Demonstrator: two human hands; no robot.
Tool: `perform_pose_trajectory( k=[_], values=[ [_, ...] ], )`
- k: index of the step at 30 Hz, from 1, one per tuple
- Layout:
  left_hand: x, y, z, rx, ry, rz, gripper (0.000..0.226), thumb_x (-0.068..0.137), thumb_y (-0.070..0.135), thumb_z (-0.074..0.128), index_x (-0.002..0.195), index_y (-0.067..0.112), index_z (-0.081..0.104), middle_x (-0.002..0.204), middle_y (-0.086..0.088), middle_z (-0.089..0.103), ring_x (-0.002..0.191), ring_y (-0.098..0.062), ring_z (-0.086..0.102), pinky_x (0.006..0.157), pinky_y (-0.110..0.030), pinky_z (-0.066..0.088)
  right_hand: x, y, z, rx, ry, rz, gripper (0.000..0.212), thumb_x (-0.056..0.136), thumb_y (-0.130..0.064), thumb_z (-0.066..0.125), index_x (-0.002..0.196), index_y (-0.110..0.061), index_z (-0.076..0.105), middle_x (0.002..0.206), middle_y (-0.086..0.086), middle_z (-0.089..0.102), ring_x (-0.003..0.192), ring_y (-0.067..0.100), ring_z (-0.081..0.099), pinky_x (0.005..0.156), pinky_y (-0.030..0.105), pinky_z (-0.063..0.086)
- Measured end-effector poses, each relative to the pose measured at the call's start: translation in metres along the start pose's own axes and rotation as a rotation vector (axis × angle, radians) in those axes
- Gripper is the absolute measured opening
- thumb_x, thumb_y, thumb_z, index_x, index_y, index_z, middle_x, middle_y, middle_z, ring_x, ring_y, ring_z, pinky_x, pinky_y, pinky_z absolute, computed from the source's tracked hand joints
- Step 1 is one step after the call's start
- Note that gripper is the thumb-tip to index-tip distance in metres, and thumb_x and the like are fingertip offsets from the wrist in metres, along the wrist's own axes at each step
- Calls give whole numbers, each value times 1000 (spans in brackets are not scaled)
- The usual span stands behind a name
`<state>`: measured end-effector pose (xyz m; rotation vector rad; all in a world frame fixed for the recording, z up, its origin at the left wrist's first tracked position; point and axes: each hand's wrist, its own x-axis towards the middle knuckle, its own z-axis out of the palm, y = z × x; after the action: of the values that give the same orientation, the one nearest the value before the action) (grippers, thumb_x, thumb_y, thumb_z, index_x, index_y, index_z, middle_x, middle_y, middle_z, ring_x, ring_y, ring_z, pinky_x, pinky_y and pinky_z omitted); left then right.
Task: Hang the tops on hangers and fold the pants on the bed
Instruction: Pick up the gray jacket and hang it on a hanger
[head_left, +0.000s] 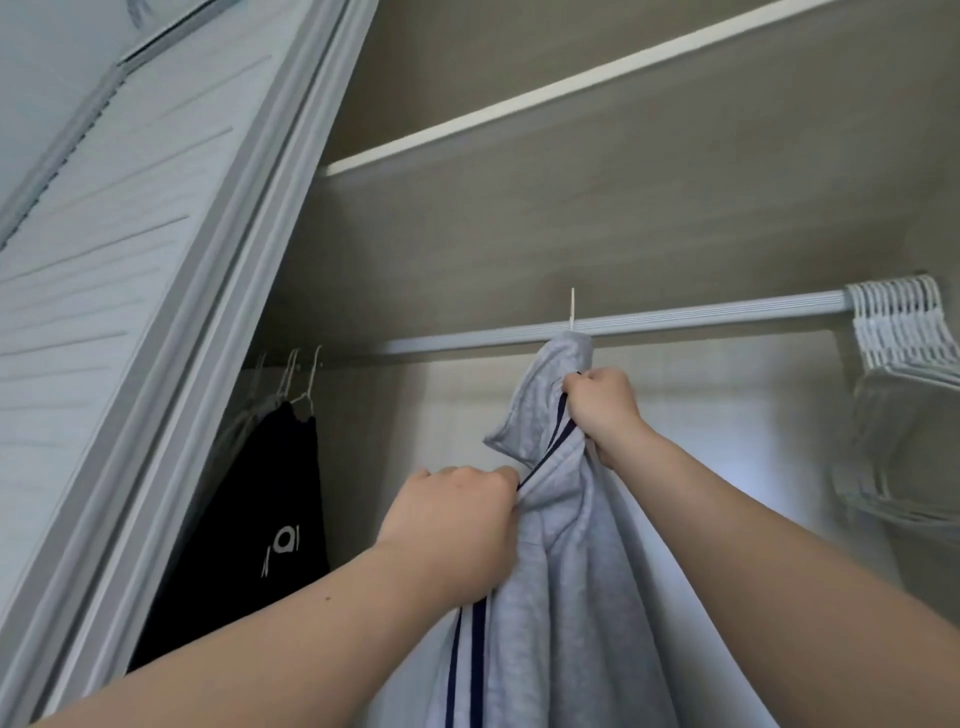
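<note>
A light grey top (561, 571) with dark navy stripes hangs from a white hanger whose hook (572, 309) sits over the closet rail (701, 316). My right hand (602, 402) grips the fabric high up, just under the rail. Lower and to the left, my left hand (457, 525) grips the striped edge of the same top. The hanger's body is hidden inside the cloth.
A black top (260, 519) with a white logo hangs on hangers at the rail's left end. A bunch of several empty white hangers (904, 332) crowds the right end. A shelf (519, 109) runs above, and the louvred closet door (104, 260) stands at left.
</note>
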<state>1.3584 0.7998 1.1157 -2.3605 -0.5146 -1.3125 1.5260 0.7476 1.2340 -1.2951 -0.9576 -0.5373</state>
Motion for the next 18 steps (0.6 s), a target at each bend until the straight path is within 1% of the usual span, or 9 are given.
perform_pose_trajectory(
  k=[2, 5, 7, 9, 11, 13, 15, 16, 18],
  values=[
    [0, 0, 4, -7, -9, 7, 15, 101, 31, 38, 89, 24, 32, 98, -5, 64, 88, -34, 56, 73, -35, 28, 1, 3, 1, 15, -20, 25, 43, 92, -3, 50, 56, -17, 32, 53, 1, 30, 48, 16, 28, 33, 19, 21],
    [-6, -3, 8, 8, -17, 20, 14, 99, 30, 39, 89, 25, 31, 88, -2, 60, 73, -29, 41, 73, -36, 29, -3, 10, 6, 37, -50, 77, 39, 92, -3, 50, 59, -16, 35, 56, 3, 33, 49, 17, 31, 31, 17, 20],
    [-10, -6, 9, 19, -47, 32, 14, 99, 29, 40, 89, 26, 31, 87, -2, 59, 73, -28, 41, 74, -36, 28, -9, 17, 10, 19, -92, 123, 37, 92, -4, 51, 60, -15, 38, 57, 5, 37, 50, 18, 35, 38, 18, 24],
    [-15, -9, 11, 23, -86, 41, 12, 99, 29, 40, 90, 25, 33, 94, -4, 63, 78, -31, 49, 74, -36, 28, -13, 22, 14, 1, -141, 169, 32, 92, -6, 51, 62, -13, 42, 62, 9, 44, 57, 21, 43, 51, 24, 31],
    [-20, -14, 12, 21, -116, 40, 15, 100, 30, 40, 89, 25, 31, 96, -5, 63, 77, -33, 48, 73, -36, 29, -18, 22, 18, 20, -173, 190, 26, 93, -7, 52, 68, -11, 46, 71, 13, 49, 65, 23, 49, 59, 29, 37],
    [-24, -21, 14, 35, -146, 39, 18, 99, 30, 41, 88, 24, 29, 97, -5, 63, 82, -34, 53, 73, -35, 30, -25, 15, 21, 15, -206, 191, 21, 93, -8, 53, 72, -10, 49, 72, 13, 51, 61, 23, 51, 54, 27, 40],
    [-29, -28, 17, 35, -187, 27, 18, 99, 32, 42, 89, 23, 30, 94, -5, 61, 91, -35, 60, 73, -35, 31, -39, 4, 22, -61, -264, 164, 19, 88, -12, 56, 70, -9, 51, 61, 12, 52, 46, 22, 50, 43, 22, 40],
    [-31, -31, 17, 28, -202, 21, 18, 100, 32, 42, 89, 22, 31, 87, -3, 56, 92, -36, 60, 72, -36, 31, -48, -2, 22, -141, -309, 131, 19, 85, -15, 57, 68, -9, 51, 57, 12, 54, 41, 24, 52, 41, 22, 42],
    [-36, -38, 19, 12, -208, 16, 20, 100, 34, 43, 89, 22, 31, 75, 4, 41, 84, -34, 56, 68, -36, 29, -69, -16, 21, -383, -400, 34, 23, 81, -27, 60, 68, -10, 53, 57, 11, 62, 47, 28, 61, 47, 30, 51]
  ],
)
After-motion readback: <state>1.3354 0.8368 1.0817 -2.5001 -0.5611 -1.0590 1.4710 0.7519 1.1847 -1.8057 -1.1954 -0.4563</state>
